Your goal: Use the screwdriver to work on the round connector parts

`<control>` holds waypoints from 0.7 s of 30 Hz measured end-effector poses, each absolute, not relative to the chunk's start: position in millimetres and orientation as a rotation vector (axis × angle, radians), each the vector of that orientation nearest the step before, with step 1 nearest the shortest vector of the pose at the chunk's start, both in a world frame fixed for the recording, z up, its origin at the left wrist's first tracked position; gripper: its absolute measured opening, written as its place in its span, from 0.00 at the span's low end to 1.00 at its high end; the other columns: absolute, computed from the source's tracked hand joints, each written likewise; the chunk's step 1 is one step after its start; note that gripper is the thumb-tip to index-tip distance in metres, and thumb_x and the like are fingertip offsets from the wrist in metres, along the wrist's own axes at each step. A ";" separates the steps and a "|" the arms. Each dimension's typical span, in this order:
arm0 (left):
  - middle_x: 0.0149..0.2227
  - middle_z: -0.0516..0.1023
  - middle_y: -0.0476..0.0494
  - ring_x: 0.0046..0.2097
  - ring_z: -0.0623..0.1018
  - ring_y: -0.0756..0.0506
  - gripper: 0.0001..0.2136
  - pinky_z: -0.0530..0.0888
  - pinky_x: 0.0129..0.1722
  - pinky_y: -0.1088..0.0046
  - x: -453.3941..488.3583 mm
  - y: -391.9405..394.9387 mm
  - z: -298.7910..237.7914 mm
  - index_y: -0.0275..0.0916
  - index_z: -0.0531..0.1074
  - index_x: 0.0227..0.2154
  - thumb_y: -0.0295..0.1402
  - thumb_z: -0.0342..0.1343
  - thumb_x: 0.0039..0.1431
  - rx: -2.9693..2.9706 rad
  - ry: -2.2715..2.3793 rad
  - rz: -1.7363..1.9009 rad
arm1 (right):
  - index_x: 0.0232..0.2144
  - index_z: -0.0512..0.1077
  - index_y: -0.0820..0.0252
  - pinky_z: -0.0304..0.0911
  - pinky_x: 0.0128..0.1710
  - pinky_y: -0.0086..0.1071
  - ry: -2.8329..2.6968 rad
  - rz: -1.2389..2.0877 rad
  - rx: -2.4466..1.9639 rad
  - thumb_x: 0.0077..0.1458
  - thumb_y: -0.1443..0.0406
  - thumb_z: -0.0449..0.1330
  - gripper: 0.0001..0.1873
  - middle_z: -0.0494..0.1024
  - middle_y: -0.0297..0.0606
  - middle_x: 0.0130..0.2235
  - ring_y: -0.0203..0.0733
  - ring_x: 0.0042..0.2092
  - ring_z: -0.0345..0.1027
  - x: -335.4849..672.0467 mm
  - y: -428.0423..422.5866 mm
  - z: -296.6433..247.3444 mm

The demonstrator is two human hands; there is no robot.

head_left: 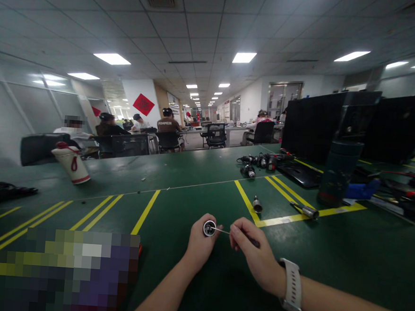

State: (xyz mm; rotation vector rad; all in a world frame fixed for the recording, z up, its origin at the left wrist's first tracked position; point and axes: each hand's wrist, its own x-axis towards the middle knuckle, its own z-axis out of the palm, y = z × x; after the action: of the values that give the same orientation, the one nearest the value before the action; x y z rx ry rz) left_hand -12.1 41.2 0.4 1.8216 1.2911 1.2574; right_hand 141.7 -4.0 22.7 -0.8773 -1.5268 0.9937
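My left hand [199, 244] is closed around a small round metal part [209, 228], its open end facing me. My right hand [253, 258], with a white watch [292, 287] on the wrist, pinches a thin screwdriver [223, 231] whose tip reaches into the metal part. Both hands hover just above the green table [175, 205], near its front middle.
Yellow lines mark the table. A small metal piece [257, 205] and a metal-tipped tool [305, 210] lie beyond my hands. Farther back are several dark parts [260, 161], a dark cylinder [337, 171], black monitors [323, 123], a white and red bottle [72, 162]. People sit at desks behind.
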 end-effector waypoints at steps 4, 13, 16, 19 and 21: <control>0.22 0.65 0.54 0.25 0.65 0.49 0.06 0.62 0.25 0.75 -11.1 40.3 1.9 0.39 0.63 0.21 0.30 0.56 0.47 1.851 1.277 1.230 | 0.24 0.65 0.59 0.56 0.28 0.29 -1.524 0.989 -0.902 0.60 0.59 0.51 0.15 0.64 0.30 0.24 0.35 0.28 0.59 142.9 -2.1 24.9; 0.22 0.66 0.54 0.24 0.66 0.50 0.05 0.63 0.24 0.76 -10.3 38.0 4.3 0.39 0.65 0.22 0.31 0.56 0.48 1.908 1.262 1.210 | 0.22 0.63 0.58 0.54 0.24 0.28 -1.492 0.936 -0.919 0.59 0.56 0.52 0.17 0.61 0.28 0.21 0.34 0.24 0.56 144.6 1.7 27.8; 0.22 0.67 0.53 0.25 0.67 0.49 0.05 0.63 0.25 0.75 -10.0 37.5 3.6 0.39 0.65 0.22 0.31 0.55 0.49 1.955 1.277 1.185 | 0.21 0.62 0.58 0.52 0.23 0.28 -1.549 0.838 -0.927 0.59 0.58 0.51 0.16 0.60 0.28 0.21 0.34 0.24 0.55 145.8 -0.4 31.9; 0.23 0.68 0.52 0.26 0.68 0.49 0.05 0.63 0.26 0.75 -9.6 36.7 3.4 0.39 0.66 0.22 0.30 0.53 0.51 2.049 1.284 1.147 | 0.21 0.62 0.58 0.53 0.24 0.29 -1.673 0.698 -0.938 0.59 0.61 0.50 0.15 0.61 0.29 0.22 0.34 0.24 0.55 146.3 -3.9 36.1; 0.23 0.68 0.52 0.26 0.68 0.48 0.05 0.62 0.26 0.74 -9.4 36.3 3.4 0.39 0.66 0.22 0.29 0.52 0.51 2.098 1.289 1.132 | 0.21 0.62 0.58 0.53 0.25 0.30 -1.755 0.587 -0.958 0.59 0.63 0.50 0.14 0.62 0.30 0.22 0.35 0.25 0.56 145.8 -6.2 37.9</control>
State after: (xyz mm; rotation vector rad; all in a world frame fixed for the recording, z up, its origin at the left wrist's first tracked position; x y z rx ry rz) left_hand -9.4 36.3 3.4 2.0981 1.2888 1.1320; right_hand 145.8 -6.2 37.9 -0.9581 -1.7547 0.5870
